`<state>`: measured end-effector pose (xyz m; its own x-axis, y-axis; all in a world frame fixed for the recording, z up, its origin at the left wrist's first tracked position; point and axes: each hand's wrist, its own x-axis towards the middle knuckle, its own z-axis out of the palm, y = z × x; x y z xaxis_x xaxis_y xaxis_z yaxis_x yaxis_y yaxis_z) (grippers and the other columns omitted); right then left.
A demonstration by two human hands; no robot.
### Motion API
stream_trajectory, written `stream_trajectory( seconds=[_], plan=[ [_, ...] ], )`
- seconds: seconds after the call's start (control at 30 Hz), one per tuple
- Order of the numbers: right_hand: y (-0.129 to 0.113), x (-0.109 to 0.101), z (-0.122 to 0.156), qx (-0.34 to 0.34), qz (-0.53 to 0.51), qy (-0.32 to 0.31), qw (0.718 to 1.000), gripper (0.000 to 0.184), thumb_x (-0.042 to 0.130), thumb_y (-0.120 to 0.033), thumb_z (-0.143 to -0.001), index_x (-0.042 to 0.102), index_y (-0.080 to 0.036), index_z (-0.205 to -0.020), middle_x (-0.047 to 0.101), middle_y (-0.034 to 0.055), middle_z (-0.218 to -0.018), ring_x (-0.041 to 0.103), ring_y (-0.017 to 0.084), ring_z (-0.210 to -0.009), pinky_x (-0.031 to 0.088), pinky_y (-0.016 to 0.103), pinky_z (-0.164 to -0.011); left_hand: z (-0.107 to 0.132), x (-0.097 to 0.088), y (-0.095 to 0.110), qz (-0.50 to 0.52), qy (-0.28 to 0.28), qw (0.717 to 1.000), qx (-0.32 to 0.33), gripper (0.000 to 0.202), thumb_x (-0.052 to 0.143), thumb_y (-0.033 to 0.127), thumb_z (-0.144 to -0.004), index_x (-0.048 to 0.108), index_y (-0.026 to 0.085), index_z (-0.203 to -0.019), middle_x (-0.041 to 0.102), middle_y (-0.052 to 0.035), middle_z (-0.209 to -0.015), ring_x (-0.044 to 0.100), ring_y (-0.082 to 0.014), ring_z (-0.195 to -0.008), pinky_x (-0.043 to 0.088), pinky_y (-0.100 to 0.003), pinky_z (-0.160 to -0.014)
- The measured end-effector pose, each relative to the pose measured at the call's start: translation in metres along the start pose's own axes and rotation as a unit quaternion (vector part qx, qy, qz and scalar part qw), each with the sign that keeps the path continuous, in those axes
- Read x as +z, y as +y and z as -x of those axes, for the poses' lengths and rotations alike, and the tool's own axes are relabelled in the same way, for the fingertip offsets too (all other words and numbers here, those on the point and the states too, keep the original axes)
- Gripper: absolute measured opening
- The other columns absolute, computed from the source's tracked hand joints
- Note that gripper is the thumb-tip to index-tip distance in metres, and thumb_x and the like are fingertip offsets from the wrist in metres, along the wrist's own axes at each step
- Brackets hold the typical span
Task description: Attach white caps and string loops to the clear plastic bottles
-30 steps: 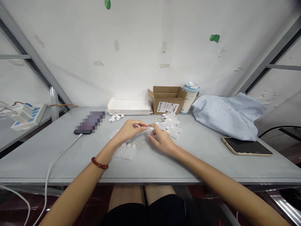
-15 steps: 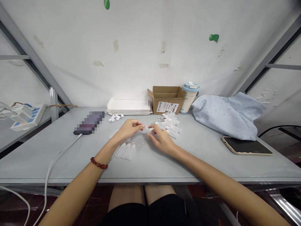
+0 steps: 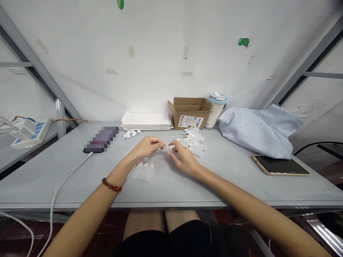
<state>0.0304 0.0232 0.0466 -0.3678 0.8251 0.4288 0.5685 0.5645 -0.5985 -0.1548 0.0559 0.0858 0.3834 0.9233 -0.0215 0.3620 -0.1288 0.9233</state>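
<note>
A small translucent plastic bottle (image 3: 168, 148) is held just above the middle of the table. My right hand (image 3: 185, 159) has its thumb and fingers closed round the body. At its left end my left hand (image 3: 147, 146) pinches thumb against forefinger; what sits between those fingertips is too small to make out. Under my left wrist lies a row of several like bottles (image 3: 142, 172) with thin white tubes or strings at their tops. Beyond my right hand is a loose pile of more bottles (image 3: 197, 145). Small white caps (image 3: 131, 134) lie in a heap behind my left hand.
Along the wall stand a stack of white sheets or trays (image 3: 147, 121), an open cardboard box (image 3: 190, 117) and a lidded cup (image 3: 215, 112). A pale blue cloth (image 3: 257, 128) and a phone (image 3: 280, 165) lie right. At left are a blurred phone (image 3: 100, 139) on a white cable and a power strip (image 3: 34, 134).
Both hands keep nearly the same pose around the bottle, which appears slightly more tilted between them. The whole view has shifted very slightly.
</note>
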Motion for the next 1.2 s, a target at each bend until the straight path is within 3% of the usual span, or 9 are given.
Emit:
stream_trajectory(
  seconds=[0.27, 0.43, 0.5, 0.6, 0.77, 1.07, 1.2],
  plan=[
    [0.000, 0.000, 0.001, -0.008, 0.004, -0.007, 1.000, 0.032, 0.044, -0.022, -0.086, 0.043, -0.016, -0.117, 0.053, -0.0012, -0.066, 0.050, 0.014, -0.057, 0.040, 0.026, -0.061, -0.001, 0.001, 0.000, -0.034, -0.025, 0.999, 0.032, 0.031, 0.062, 0.046, -0.072, 0.070, 0.017, -0.076, 0.065, -0.0023, -0.076, 0.053, -0.0141, -0.068, 0.037, -0.024, -0.059],
    [0.001, 0.000, 0.000, -0.006, -0.013, -0.005, 1.000, 0.029, 0.044, -0.022, -0.086, 0.048, -0.016, -0.114, 0.052, -0.0028, -0.062, 0.048, 0.013, -0.055, 0.039, 0.025, -0.060, 0.000, 0.002, 0.002, -0.037, -0.025, 0.999, 0.024, 0.029, 0.060, 0.044, -0.073, 0.067, 0.016, -0.070, 0.059, -0.0010, -0.067, 0.045, -0.0115, -0.058, 0.030, -0.023, -0.051],
    [-0.001, -0.001, -0.001, 0.020, -0.049, -0.005, 0.999, 0.029, 0.045, -0.022, -0.086, 0.049, -0.017, -0.114, 0.053, -0.0036, -0.060, 0.051, 0.013, -0.056, 0.040, 0.026, -0.062, 0.000, 0.002, 0.003, 0.005, -0.023, 1.000, -0.005, 0.025, 0.056, 0.039, -0.074, 0.065, 0.016, -0.070, 0.056, -0.0004, -0.064, 0.040, -0.0099, -0.054, 0.026, -0.023, -0.048],
    [-0.005, -0.004, -0.002, 0.070, -0.130, -0.015, 0.989, 0.029, 0.047, -0.024, -0.085, 0.049, -0.017, -0.113, 0.059, -0.0030, -0.063, 0.057, 0.013, -0.058, 0.043, 0.027, -0.066, -0.002, 0.001, 0.003, 0.143, -0.019, 0.989, -0.032, 0.015, 0.053, 0.022, -0.069, 0.062, 0.015, -0.079, 0.058, -0.0025, -0.073, 0.042, -0.0104, -0.059, 0.029, -0.023, -0.050],
    [-0.009, -0.004, -0.003, 0.105, -0.252, -0.051, 0.961, 0.027, 0.050, -0.027, -0.084, 0.048, -0.018, -0.109, 0.067, 0.0003, -0.073, 0.062, 0.013, -0.058, 0.046, 0.029, -0.067, -0.004, 0.001, 0.002, 0.257, 0.009, 0.966, -0.029, 0.031, 0.050, 0.007, -0.055, 0.061, 0.013, -0.084, 0.056, -0.0040, -0.083, 0.045, -0.0097, -0.067, 0.034, -0.022, -0.056],
    [-0.009, 0.001, -0.003, 0.102, -0.371, -0.106, 0.917, 0.028, 0.056, -0.033, -0.082, 0.047, -0.018, -0.105, 0.066, 0.0008, -0.071, 0.062, 0.012, -0.056, 0.047, 0.030, -0.066, -0.005, 0.008, 0.001, 0.283, 0.007, 0.959, -0.011, 0.029, 0.066, 0.012, -0.063, 0.066, 0.013, -0.091, 0.062, -0.0049, -0.090, 0.056, -0.0152, -0.087, 0.041, -0.030, -0.083],
    [-0.009, 0.002, -0.003, 0.102, -0.388, -0.108, 0.910, 0.030, 0.057, -0.035, -0.082, 0.047, -0.018, -0.105, 0.066, 0.0009, -0.071, 0.061, 0.012, -0.055, 0.048, 0.031, -0.067, -0.003, 0.007, -0.001, 0.255, -0.036, 0.966, 0.026, 0.028, 0.071, 0.022, -0.068, 0.067, 0.015, -0.095, 0.065, -0.0077, -0.100, 0.056, -0.0194, -0.099, 0.042, -0.032, -0.087]
  ],
)
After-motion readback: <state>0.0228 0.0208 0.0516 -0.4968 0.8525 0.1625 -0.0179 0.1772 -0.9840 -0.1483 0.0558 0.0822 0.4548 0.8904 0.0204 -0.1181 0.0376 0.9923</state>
